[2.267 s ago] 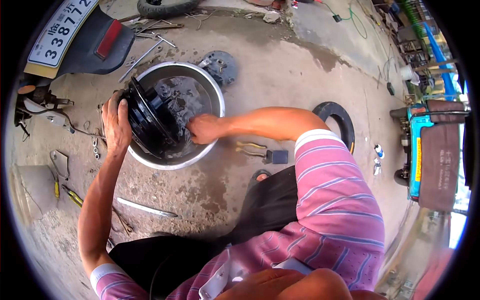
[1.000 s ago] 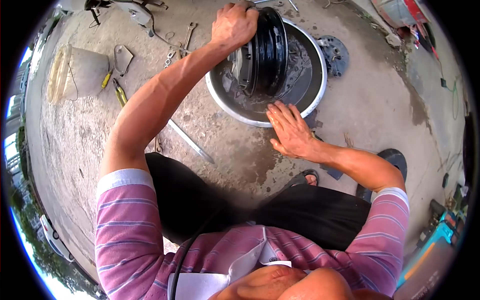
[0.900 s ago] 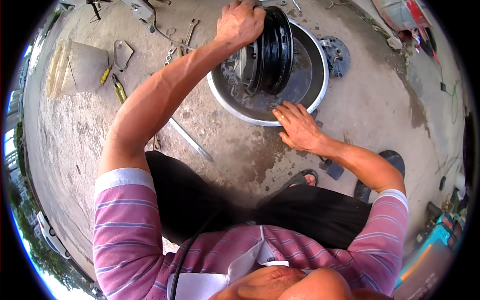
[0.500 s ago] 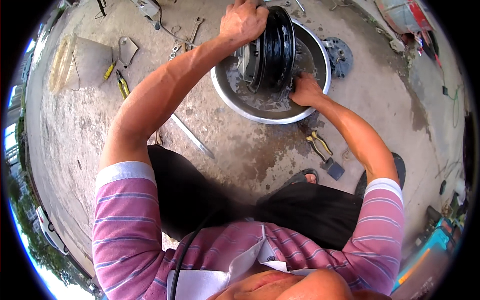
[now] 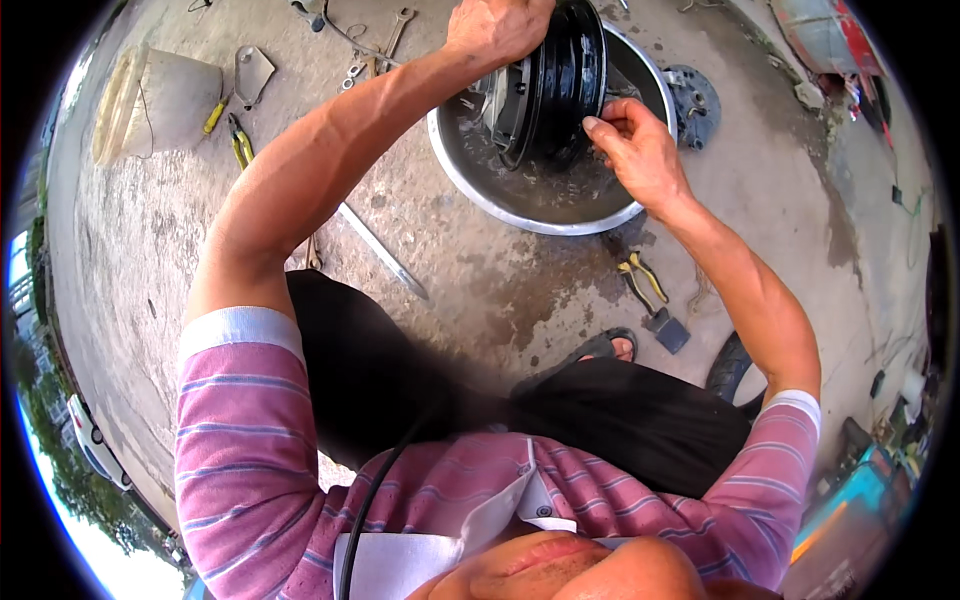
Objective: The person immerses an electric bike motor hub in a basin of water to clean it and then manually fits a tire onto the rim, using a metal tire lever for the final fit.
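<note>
A black wheel rim (image 5: 568,90) with a grey metal hub stands on edge in a round metal basin (image 5: 500,205) of murky water. Its lower part dips into the water, and its wet surface shines. At its top, my left hand (image 5: 498,30) is closed on the rim; the fingertips are partly cut off by the picture's upper edge. My right hand (image 5: 642,150) is above the basin's right side, fingers bent and thumb against the rim's right edge. Nothing else shows between those fingers.
Yellow-handled pliers (image 5: 640,278) and a dark flat block (image 5: 668,333) lie before the basin. A round metal plate (image 5: 693,105) rests to its right. Left are a pale bucket (image 5: 165,100), more pliers (image 5: 240,142), a metal bar (image 5: 382,252) and a wrench (image 5: 400,32).
My right hand has come up out of the water to the rim's right edge. My left hand stays on top of the rim. The whole view has shifted slightly.
</note>
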Motion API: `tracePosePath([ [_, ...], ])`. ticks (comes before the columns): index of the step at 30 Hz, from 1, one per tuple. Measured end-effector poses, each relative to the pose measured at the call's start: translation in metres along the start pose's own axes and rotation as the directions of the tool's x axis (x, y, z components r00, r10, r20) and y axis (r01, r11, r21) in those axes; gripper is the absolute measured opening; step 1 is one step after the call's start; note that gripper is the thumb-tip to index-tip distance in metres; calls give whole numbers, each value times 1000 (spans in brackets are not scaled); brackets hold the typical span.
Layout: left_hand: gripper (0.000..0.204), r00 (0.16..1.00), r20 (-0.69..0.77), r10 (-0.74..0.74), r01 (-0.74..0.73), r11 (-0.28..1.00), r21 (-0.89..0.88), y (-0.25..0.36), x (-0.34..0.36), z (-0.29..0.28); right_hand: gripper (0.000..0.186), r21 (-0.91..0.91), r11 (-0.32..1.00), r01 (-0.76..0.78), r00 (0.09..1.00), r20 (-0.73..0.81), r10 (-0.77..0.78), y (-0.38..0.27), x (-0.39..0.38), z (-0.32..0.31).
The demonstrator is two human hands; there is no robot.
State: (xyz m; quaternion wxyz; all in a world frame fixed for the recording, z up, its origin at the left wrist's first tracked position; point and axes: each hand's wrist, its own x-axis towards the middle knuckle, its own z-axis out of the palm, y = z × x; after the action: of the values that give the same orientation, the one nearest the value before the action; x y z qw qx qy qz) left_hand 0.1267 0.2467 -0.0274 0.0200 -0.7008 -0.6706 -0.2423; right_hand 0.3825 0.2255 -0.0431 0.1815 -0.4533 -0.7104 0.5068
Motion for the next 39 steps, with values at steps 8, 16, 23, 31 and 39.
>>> tracePosePath([
  [8,37,948,35,-317,318,930,-184,19,-1,-20,30,-174,955,239,970,80,-228,14,-15,31],
  [16,37,968,85,-237,249,951,-181,12,-12,-34,38,-236,963,127,977,198,-80,32,-23,54],
  [23,43,938,215,-271,336,863,-377,-3,-35,-67,38,-396,900,184,947,316,-55,-29,-14,44],
  [31,57,952,258,-165,274,835,-478,-18,-49,-52,37,-28,999,-44,963,266,50,-61,59,30],
  [39,46,984,74,-164,180,878,-443,-16,-34,-31,32,63,987,-149,970,201,134,-59,103,17],
])
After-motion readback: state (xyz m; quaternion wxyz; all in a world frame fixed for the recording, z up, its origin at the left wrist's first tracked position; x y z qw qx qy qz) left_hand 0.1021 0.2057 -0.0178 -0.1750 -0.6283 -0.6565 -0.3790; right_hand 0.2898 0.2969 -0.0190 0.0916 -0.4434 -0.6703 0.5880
